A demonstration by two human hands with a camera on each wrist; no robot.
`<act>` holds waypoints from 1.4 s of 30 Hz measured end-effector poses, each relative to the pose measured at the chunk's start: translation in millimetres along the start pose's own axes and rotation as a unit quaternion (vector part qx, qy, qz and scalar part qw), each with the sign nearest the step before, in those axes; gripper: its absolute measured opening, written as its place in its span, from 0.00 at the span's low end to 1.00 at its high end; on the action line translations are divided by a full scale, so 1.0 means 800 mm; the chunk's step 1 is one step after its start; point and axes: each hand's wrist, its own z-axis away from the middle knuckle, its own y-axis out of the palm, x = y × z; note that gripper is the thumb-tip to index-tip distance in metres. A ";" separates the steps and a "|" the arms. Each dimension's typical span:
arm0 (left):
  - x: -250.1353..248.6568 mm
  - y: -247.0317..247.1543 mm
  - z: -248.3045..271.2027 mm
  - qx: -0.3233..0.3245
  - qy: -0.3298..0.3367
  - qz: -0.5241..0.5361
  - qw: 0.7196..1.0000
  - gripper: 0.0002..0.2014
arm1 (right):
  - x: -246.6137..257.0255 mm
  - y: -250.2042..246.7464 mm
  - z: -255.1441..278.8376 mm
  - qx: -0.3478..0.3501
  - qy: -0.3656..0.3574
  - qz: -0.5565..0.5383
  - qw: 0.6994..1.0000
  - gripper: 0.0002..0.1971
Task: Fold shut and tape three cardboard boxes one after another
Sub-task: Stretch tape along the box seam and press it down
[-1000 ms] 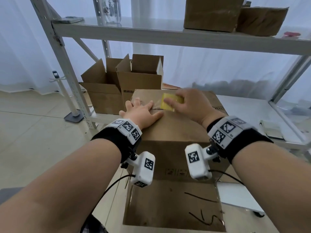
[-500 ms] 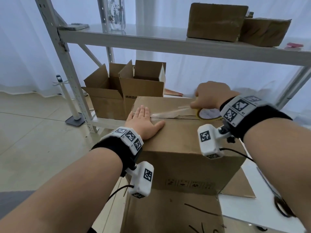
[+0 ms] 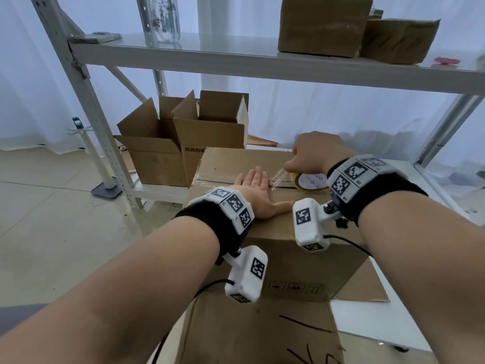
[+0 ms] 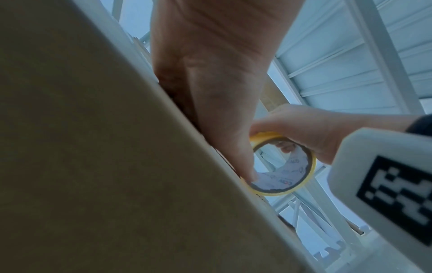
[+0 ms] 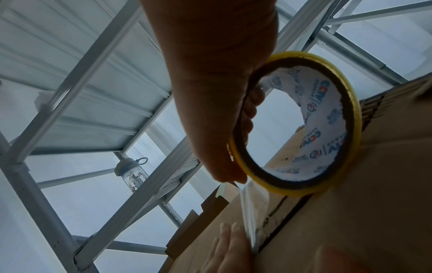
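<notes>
Head view: left hand [image 3: 256, 191] flat, right hand [image 3: 316, 153] gripping tape roll [image 3: 309, 183].

Right hand [image 5: 210, 92] grips the yellow-rimmed tape roll [image 5: 304, 125] against the brown cardboard box [image 5: 374, 203], clear tape strip [image 5: 251, 218] stretching down beside the left hand's flat fingers [image 5: 230, 245].

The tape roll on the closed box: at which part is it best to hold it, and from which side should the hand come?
Grip the tape roll by its ring wall, fingers through the open core and thumb on the outer band, as the right hand does now. Come from above: the roll stands on edge on the box, and the film runs left toward the flat left hand, so that side probably should stay free.
</notes>
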 end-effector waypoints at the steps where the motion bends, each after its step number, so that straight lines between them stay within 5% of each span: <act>1: -0.004 -0.001 -0.004 0.000 0.005 -0.005 1.000 0.50 | 0.000 0.001 0.000 -0.003 -0.001 0.005 1.000 0.15; 6: 0.015 0.002 0.005 -0.020 0.034 0.015 0.999 0.48 | 0.002 -0.002 -0.001 -0.005 0.002 0.014 1.000 0.13; 10: 0.057 0.009 0.021 -0.048 -0.016 0.026 0.998 0.49 | 0.002 -0.003 0.003 0.006 0.012 0.005 1.000 0.12; 14: 0.077 0.010 0.033 -0.056 -0.111 0.037 0.991 0.51 | 0.001 0.003 0.017 -0.121 0.048 -0.063 0.989 0.21; 17: 0.071 0.007 0.034 -0.049 -0.136 0.047 0.988 0.51 | -0.012 0.019 0.033 -0.173 0.105 -0.240 0.950 0.28; 22: 0.077 0.009 0.034 -0.082 -0.134 0.091 0.983 0.51 | -0.038 0.044 0.060 -0.107 0.167 -0.529 0.825 0.41; 25: 0.081 0.010 0.033 -0.083 -0.131 0.102 0.983 0.54 | -0.045 0.050 0.071 -0.053 0.179 -0.588 0.787 0.38; 35: 0.116 -0.010 0.028 -0.127 -0.150 0.112 0.974 0.60 | -0.006 0.015 0.058 -0.026 0.209 -0.593 0.777 0.62; 42: 0.097 0.000 0.032 -0.169 -0.149 0.098 0.969 0.41 | -0.007 0.031 0.070 -0.013 0.251 -0.600 0.759 0.45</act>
